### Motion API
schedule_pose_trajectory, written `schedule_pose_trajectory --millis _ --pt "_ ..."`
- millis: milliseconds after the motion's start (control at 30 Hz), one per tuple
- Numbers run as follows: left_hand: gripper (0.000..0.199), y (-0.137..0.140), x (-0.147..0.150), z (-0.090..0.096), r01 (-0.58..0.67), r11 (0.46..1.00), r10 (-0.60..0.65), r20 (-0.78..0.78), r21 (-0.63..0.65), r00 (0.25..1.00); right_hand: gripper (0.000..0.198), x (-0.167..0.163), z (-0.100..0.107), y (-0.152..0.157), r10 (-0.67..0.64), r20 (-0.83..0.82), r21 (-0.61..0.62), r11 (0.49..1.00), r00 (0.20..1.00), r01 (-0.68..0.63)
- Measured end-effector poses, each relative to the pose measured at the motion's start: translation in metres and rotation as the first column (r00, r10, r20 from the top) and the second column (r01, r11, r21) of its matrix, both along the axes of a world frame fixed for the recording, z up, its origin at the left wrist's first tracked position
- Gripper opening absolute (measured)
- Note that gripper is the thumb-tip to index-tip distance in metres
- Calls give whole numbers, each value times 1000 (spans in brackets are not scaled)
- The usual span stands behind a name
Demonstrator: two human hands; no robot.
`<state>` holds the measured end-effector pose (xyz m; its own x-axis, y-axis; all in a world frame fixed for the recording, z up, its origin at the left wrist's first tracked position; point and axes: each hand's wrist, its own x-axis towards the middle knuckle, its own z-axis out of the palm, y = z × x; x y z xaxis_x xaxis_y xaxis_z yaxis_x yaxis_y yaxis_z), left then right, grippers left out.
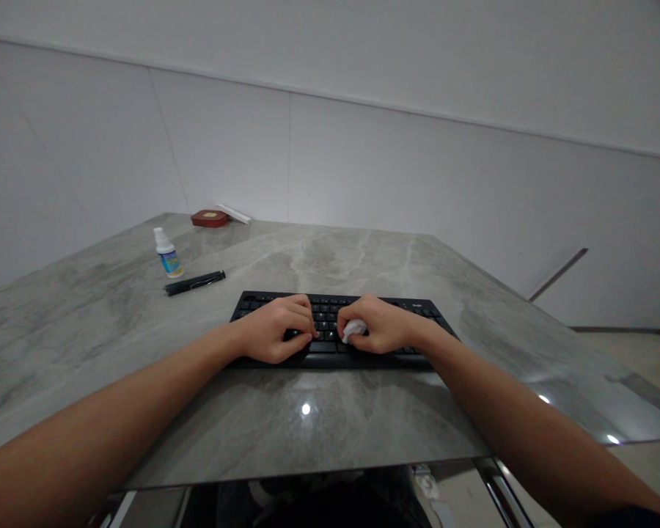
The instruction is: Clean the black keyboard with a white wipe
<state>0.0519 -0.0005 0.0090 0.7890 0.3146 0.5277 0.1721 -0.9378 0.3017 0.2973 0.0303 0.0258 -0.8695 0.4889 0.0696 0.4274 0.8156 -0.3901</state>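
Observation:
A black keyboard [324, 359] lies on the grey marbled table, with both of my hands over its keys. My left hand [280, 328] rests on its left half, fingers curled in and the thumb close to the index fingertip. Whether anything is between those fingertips I cannot make out. On the right half, my right hand [379, 325] is closed around a small crumpled white wipe [354, 329], which pokes out between thumb and fingers near the middle keys. Both hands hide many of the keys beneath them.
Left of the keyboard are a white spray bottle [169, 255] with a blue label and a black brush-like tool [195, 283]. A reddish-brown case [210, 218] and a flat white item [234, 213] lie by the wall. The table's front edge [308, 475] is near my body.

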Motion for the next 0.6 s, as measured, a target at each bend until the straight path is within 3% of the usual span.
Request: schedule_pose_trajectory --millis 133,400,600 --pt "21 0 0 0 -10 1000 10 0 9 1000 26 1 0 -1 -116 -16 72 990 993 117" --pt "21 0 0 -1 -6 1000 6 2 1 1000 16 1 1 -1 -49 15 -1 999 999 49" --pt "20 0 0 -2 -4 1000 4 0 5 1000 17 -1 -4 -2 -102 -62 68 992 993 106"
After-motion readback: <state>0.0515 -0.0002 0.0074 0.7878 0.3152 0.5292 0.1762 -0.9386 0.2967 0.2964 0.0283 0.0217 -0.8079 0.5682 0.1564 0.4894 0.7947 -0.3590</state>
